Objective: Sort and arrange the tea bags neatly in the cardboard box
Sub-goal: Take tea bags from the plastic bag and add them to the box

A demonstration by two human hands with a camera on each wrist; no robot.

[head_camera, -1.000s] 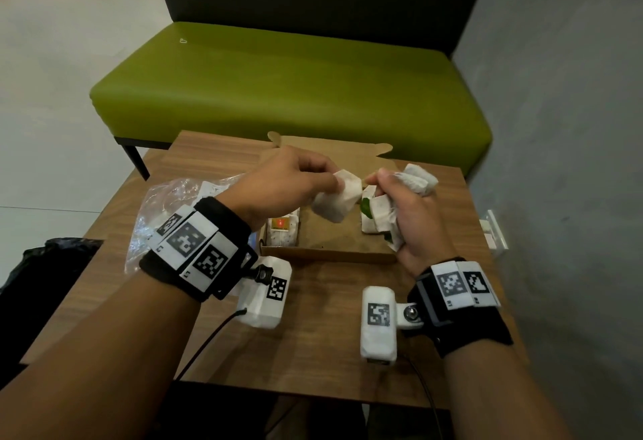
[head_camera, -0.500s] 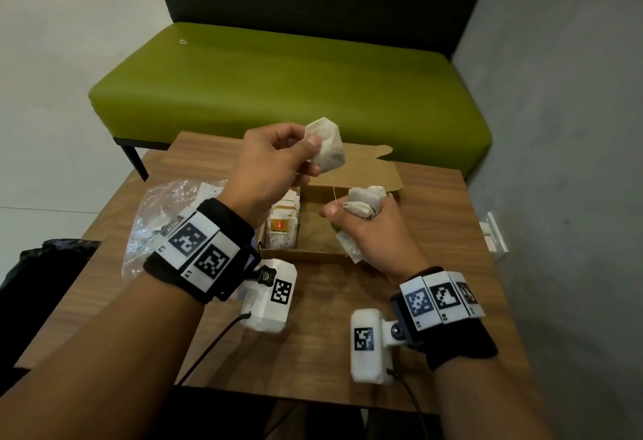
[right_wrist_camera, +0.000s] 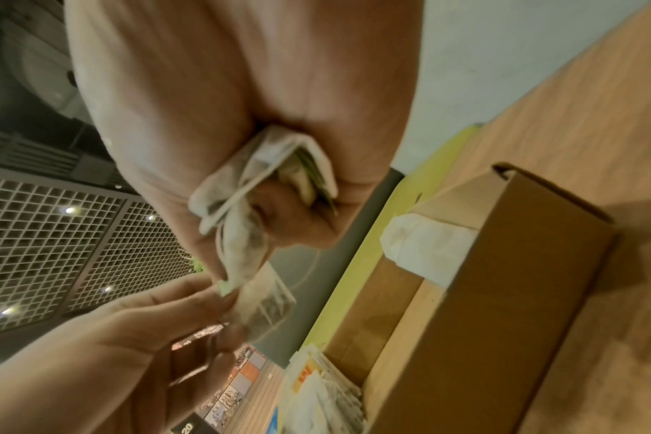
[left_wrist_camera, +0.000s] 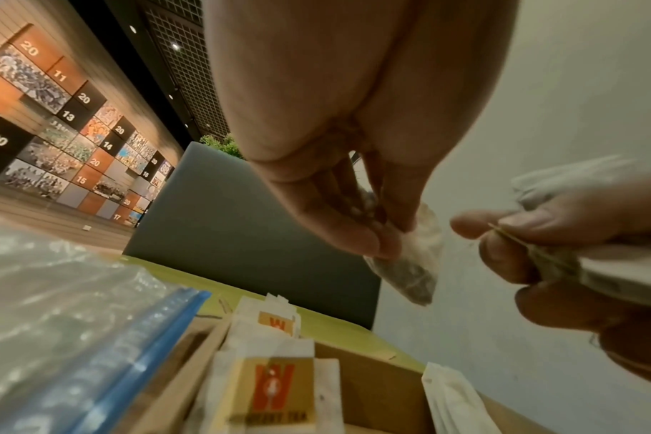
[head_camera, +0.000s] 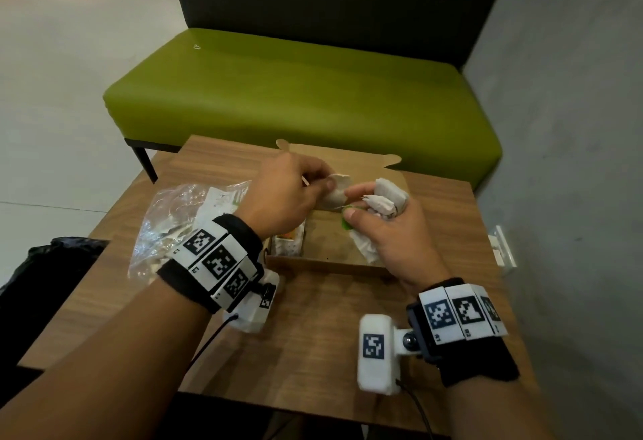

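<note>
Head view shows a green bench point(head_camera: 299, 91) across the upper half of the frame, with a wooden worktop point(head_camera: 313, 328) below it at centre. On the worktop sits an open cardboard box point(head_camera: 327, 260), with upright tea bags point(head_camera: 288, 243) at its left end. A clear plastic bag point(head_camera: 174, 220) lies just left of the box. Above the box, the left hand point(head_camera: 285, 196) pinches a single tea bag point(head_camera: 335, 192) between thumb and fingertips. Beside it, the right hand point(head_camera: 393, 231) is closed around a bunch of tea bags point(head_camera: 389, 196), its thumb and forefinger pinching a green tag point(head_camera: 348, 222).
</note>
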